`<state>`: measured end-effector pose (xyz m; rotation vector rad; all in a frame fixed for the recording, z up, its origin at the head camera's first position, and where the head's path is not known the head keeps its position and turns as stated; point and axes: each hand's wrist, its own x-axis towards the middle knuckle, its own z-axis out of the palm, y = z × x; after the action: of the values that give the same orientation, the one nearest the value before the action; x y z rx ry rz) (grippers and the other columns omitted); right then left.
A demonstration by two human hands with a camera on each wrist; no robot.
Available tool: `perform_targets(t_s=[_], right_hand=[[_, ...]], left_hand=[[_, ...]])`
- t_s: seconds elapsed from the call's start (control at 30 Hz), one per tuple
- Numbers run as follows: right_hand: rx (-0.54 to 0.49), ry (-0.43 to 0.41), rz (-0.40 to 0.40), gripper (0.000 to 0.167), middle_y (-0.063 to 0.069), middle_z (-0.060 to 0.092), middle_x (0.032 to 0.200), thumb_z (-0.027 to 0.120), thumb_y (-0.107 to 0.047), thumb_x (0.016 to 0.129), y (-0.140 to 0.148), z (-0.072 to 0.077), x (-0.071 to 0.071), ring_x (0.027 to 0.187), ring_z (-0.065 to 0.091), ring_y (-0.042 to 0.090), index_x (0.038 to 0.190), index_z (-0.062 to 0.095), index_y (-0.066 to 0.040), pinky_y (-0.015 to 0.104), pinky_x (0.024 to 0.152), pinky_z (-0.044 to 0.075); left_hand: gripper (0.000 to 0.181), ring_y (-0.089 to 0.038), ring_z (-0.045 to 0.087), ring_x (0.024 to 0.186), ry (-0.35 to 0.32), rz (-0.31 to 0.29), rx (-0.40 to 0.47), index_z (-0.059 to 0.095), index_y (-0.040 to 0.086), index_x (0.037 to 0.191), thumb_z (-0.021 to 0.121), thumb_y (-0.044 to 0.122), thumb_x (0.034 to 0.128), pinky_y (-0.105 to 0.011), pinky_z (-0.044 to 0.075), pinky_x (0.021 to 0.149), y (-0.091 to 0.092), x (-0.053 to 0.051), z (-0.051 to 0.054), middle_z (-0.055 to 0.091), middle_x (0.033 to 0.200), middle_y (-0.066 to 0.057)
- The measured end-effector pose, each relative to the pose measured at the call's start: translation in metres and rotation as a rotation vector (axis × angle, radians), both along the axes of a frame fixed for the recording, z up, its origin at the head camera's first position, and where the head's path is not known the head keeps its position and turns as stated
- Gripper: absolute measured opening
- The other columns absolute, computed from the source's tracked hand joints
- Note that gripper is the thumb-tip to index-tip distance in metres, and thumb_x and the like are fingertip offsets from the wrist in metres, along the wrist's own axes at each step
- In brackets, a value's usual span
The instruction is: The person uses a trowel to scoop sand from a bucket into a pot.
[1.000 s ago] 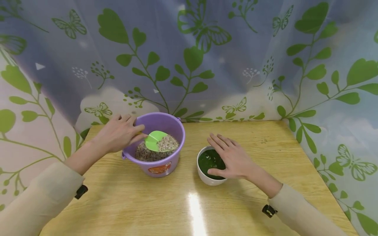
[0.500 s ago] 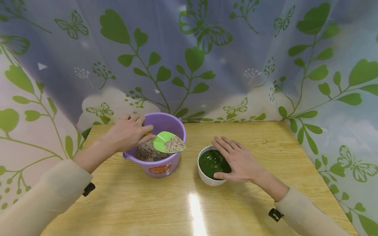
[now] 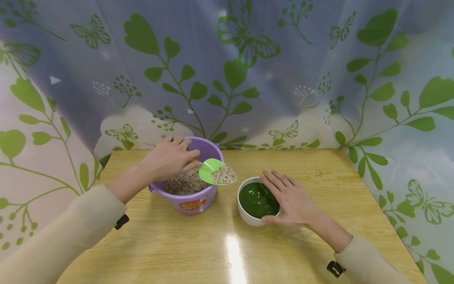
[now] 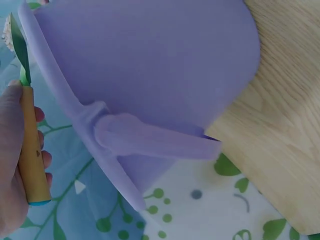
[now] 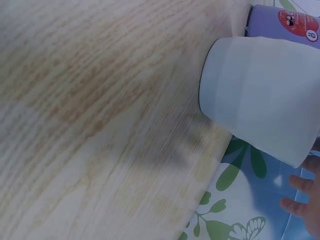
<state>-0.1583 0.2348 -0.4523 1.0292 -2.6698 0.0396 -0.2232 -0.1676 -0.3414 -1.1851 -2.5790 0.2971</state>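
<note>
Green scoop [image 3: 207, 173] is in your left hand [image 3: 170, 159], which is wrapped tight round its orange handle [image 4: 34, 150]. It is held up over the right edge of the purple bucket [image 3: 210, 195]. The back part of the scoop is over the bucket, and its tip sticks out past the edge, pointing at the white bowl [image 3: 250, 218]. A little heap of pale grains [image 3: 224, 174] sits on the tip end. More grains lie down inside the bucket.

Your right hand [image 3: 292, 199] is at the right side of the bowl, with the fingers straight and the thumb spread away from them. The bowl looks dark green inside, with small pale bits.

A gap of wood lies between bucket and bowl, with the scoop tip above it. The bucket is near the back edge of the surface [image 3: 184, 248], close to the leafy curtain [image 3: 269, 94]. The bowl is farther from that edge. Lots of wood shows in front of both, and some shows between your right hand and the right edge.
</note>
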Motion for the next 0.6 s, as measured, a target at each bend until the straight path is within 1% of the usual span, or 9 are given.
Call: perform_targets(t_s=[0.1, 0.23, 0.3, 0.4, 0.5, 0.6], right_hand=[[-0.010, -0.001, -0.008, 0.125, 0.014, 0.043, 0.168, 0.029, -0.102, 0.081, 0.001, -0.002, 0.002, 0.151, 0.047, 0.039, 0.164, 0.035, -0.009, 0.058, 0.114, 0.047], [0.002, -0.009, -0.026, 0.125, 0.015, 0.042, 0.168, 0.031, -0.102, 0.080, 0.004, -0.003, 0.002, 0.151, 0.047, 0.039, 0.164, 0.034, -0.009, 0.058, 0.115, 0.047], [0.008, -0.018, -0.036, 0.126, 0.015, 0.042, 0.168, 0.033, -0.102, 0.080, 0.006, -0.003, 0.003, 0.151, 0.046, 0.039, 0.164, 0.034, -0.009, 0.058, 0.115, 0.046], [0.012, -0.030, -0.049, 0.126, 0.015, 0.040, 0.169, 0.037, -0.101, 0.080, 0.010, -0.004, 0.005, 0.152, 0.045, 0.040, 0.164, 0.034, -0.007, 0.058, 0.116, 0.046], [0.013, -0.036, -0.060, 0.127, 0.016, 0.038, 0.170, 0.043, -0.100, 0.079, 0.012, -0.006, 0.006, 0.152, 0.045, 0.041, 0.163, 0.034, -0.006, 0.058, 0.117, 0.045], [0.003, -0.040, -0.068, 0.127, 0.017, 0.039, 0.169, 0.047, -0.098, 0.078, 0.012, -0.008, 0.007, 0.151, 0.046, 0.042, 0.163, 0.035, -0.004, 0.058, 0.115, 0.047]], left_hand=[[0.037, -0.028, 0.065, 0.089, -0.002, -0.003, -0.004, 0.064, 0.019, 0.104, 0.051, 0.053, 0.1077, -0.042, 0.051, 0.074, 0.006, 0.000, 0.001, 0.064, 0.095, -0.009], [0.037, -0.028, 0.066, 0.093, -0.005, -0.005, -0.012, 0.064, 0.019, 0.104, 0.050, 0.054, 0.1080, -0.044, 0.054, 0.078, 0.017, 0.000, 0.001, 0.064, 0.096, -0.008], [0.037, -0.028, 0.067, 0.097, -0.015, -0.008, -0.015, 0.065, 0.020, 0.106, 0.049, 0.054, 0.1084, -0.046, 0.055, 0.082, 0.023, 0.001, 0.001, 0.066, 0.100, -0.009], [0.038, -0.031, 0.068, 0.107, -0.046, -0.019, -0.014, 0.068, 0.021, 0.114, 0.048, 0.053, 0.1091, -0.052, 0.056, 0.093, 0.034, 0.001, 0.000, 0.069, 0.110, -0.011], [0.041, -0.033, 0.067, 0.120, -0.068, -0.019, -0.024, 0.070, 0.023, 0.125, 0.047, 0.053, 0.1097, -0.057, 0.053, 0.106, 0.043, 0.002, -0.001, 0.070, 0.125, -0.013], [0.044, -0.034, 0.065, 0.128, -0.081, -0.013, -0.033, 0.069, 0.024, 0.132, 0.046, 0.054, 0.1100, -0.056, 0.051, 0.111, 0.049, 0.002, -0.002, 0.068, 0.134, -0.015]])
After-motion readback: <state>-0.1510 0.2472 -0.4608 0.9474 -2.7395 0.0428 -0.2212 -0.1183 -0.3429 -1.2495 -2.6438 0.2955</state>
